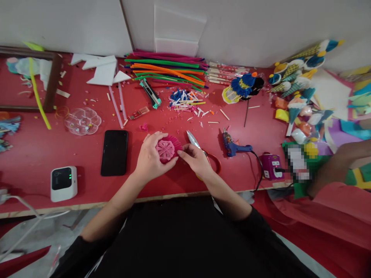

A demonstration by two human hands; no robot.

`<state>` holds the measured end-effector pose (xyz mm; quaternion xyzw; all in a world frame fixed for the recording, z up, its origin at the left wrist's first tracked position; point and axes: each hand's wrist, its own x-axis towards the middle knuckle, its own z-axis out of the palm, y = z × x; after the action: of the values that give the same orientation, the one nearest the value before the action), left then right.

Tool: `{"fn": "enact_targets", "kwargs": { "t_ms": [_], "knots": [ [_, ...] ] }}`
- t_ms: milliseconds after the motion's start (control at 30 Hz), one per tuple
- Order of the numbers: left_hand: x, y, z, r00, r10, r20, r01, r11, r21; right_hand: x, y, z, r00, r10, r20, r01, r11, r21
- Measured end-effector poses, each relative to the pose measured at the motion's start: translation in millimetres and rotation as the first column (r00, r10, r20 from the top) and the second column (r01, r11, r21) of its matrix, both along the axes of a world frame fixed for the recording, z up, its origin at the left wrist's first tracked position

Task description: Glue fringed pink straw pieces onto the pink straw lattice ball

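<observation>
My left hand (150, 156) is curled round a round pink ruffled paper piece (167, 148) on the red table (255, 166), fingers at its top and bottom edges. My right hand (194, 159) pinches the right edge of the same piece with its fingertips. Scissors with red handles (203, 152) lie just behind and under my right hand, blades pointing away. A black phone (114, 152) lies flat to the left of my left hand.
A blue glue gun (233, 146) and a purple power socket (271, 166) lie to the right. Coloured straws (168, 69), cut straw bits (184, 100), a utility knife (151, 94), a clear tray (82, 121) and a white device (63, 183) are around. Another person's arm (339, 164) rests at right.
</observation>
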<state>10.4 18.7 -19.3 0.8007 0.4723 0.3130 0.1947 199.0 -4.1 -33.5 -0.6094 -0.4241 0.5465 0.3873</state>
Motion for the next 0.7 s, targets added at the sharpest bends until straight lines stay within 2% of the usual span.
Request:
{"fn": "enact_targets", "kwargs": {
  "t_ms": [67,133,200,267,333,567,700],
  "knots": [
    [-3,0,0.5,1.000,-0.012,0.001,0.012,1.000,0.008,3,-3,1.0,0.998,-0.037,0.041,0.034,0.996,0.081],
    [-8,1,0.9,1.000,-0.026,-0.002,0.026,1.000,0.017,7,-7,2.7,0.982,-0.071,0.174,0.023,0.965,0.262],
    [-14,2,0.5,0.999,-0.047,-0.025,0.048,0.999,0.013,9,-10,4.3,0.930,-0.084,0.358,-0.099,0.881,0.462],
    [-19,3,-0.7,0.996,-0.071,-0.059,0.071,0.997,0.007,9,-13,5.4,0.867,-0.066,0.494,-0.255,0.793,0.554],
    [-24,2,-2.7,0.994,-0.077,-0.082,0.079,0.997,0.019,7,-16,5.6,0.831,-0.040,0.555,-0.342,0.750,0.566],
    [-28,-13,-8.8,0.997,0.029,-0.065,-0.021,0.992,0.125,-3,-21,2.3,0.788,-0.084,0.610,-0.415,0.660,0.626],
    [-30,-19,-8.9,0.994,0.066,-0.083,-0.053,0.988,0.145,-4,-25,-0.1,0.717,-0.021,0.696,-0.507,0.670,0.542]
  ]
}}
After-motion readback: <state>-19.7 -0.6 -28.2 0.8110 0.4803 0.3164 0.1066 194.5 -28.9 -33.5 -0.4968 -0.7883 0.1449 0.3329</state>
